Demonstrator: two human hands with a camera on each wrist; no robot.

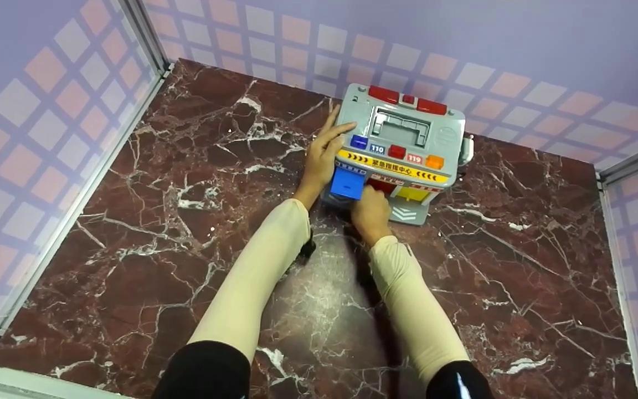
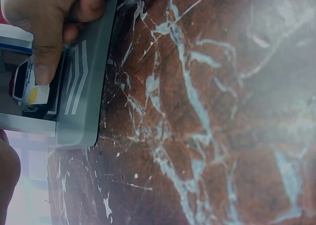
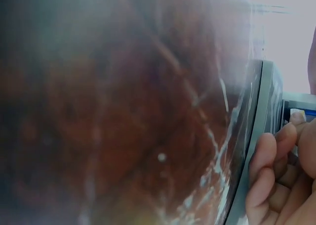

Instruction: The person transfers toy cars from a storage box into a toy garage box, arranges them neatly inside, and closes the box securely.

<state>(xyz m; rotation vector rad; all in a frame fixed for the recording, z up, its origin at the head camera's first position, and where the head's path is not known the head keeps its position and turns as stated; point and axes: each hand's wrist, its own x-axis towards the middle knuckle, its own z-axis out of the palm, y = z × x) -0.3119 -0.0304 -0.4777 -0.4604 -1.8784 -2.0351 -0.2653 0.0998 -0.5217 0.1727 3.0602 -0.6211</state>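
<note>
A grey toy rescue station [image 1: 402,133] with a carry handle stands toward the back of the marbled surface. Its blue door [image 1: 346,184] is swung up at the left bay. My left hand [image 1: 322,158] lies against the station's left side, fairly straight fingers reaching over the roof edge. In front of the bays is my right hand [image 1: 371,213]. One extended finger [image 2: 45,62] of it touches a small white toy car [image 2: 37,95] inside the bay, while the other fingers curl without holding anything. In the head view the car is hidden.
Red and yellow doors [image 1: 412,194] close the other bays. A grey ramp [image 1: 407,214] with white chevrons juts out in front. Patterned panels [image 1: 308,44] wall the back and both sides of the marbled surface [image 1: 186,249].
</note>
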